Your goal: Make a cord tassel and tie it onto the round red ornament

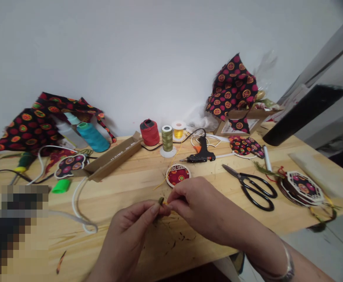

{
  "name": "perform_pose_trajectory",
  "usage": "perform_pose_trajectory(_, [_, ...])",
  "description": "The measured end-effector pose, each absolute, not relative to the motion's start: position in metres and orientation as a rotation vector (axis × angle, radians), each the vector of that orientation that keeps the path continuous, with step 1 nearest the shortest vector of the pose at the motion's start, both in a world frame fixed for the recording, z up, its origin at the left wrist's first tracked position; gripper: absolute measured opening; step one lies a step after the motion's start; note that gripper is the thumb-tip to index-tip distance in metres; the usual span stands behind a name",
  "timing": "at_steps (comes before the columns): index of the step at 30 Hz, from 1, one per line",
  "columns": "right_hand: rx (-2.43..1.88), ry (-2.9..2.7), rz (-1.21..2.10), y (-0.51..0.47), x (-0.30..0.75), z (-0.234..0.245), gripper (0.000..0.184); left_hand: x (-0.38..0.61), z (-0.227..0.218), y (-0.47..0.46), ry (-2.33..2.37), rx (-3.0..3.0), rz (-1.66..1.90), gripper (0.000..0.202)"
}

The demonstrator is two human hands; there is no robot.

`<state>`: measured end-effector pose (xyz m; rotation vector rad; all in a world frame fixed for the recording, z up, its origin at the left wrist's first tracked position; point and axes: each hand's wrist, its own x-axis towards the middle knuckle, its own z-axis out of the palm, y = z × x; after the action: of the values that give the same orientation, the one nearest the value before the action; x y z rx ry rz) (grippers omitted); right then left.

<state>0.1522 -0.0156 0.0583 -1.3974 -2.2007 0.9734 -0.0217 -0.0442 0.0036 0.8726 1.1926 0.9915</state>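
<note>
Near the table's front edge, my left hand (pixel 130 225) pinches a small olive-green thread bundle (pixel 161 200) between thumb and forefinger. Closed fingertips of my right hand (pixel 197 201) meet it from the right, gripping a bit of yellow thread (pixel 164 203) against the bundle. Most of the bundle is hidden by the fingers. Just beyond my hands lies a round wooden-framed ornament (pixel 178 176) with red patterned fabric. A black glue gun (pixel 200 154) rests behind it. To the right are black-handled scissors (pixel 249 186), their blades pointing away to the left.
Thread spools in red (pixel 149 133), green (pixel 167 139) and yellow (pixel 178 131) stand along the wall. A long cardboard box (pixel 115 156) and a teal thread cone (pixel 93 137) are at left. Fabric-covered ornaments (pixel 303 188) are stacked at right, near a black roll (pixel 306 113).
</note>
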Motion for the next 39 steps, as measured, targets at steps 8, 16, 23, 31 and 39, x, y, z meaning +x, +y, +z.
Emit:
perform_pose_trajectory(8, [-1.373, -2.279, 1.056, -0.009, 0.154, 0.061, 0.023, -0.026, -0.001, -0.047, 1.21, 1.101, 0.943, 0.016])
perform_pose_trajectory(16, [-1.4, -2.238, 1.273, -0.001, 0.156, 0.065, 0.018, -0.027, 0.004, -0.047, 1.308, 1.52, 0.948, 0.016])
perform_pose_trajectory(23, [-1.361, -2.225, 1.33, 0.002, 0.156, 0.061, 0.018, -0.025, 0.009, -0.047, 1.248, 1.845, 1.044, 0.023])
perform_pose_trajectory(31, [-1.405, -2.099, 1.475, 0.003, 0.155, 0.06, 0.016, -0.025, 0.007, -0.047, 1.216, 2.011, 1.108, 0.024])
perform_pose_trajectory(39, [-1.32, -1.793, 1.714, 0.001, 0.156, 0.044, 0.021, -0.025, 0.007, -0.046, 1.24, 2.035, 1.144, 0.022])
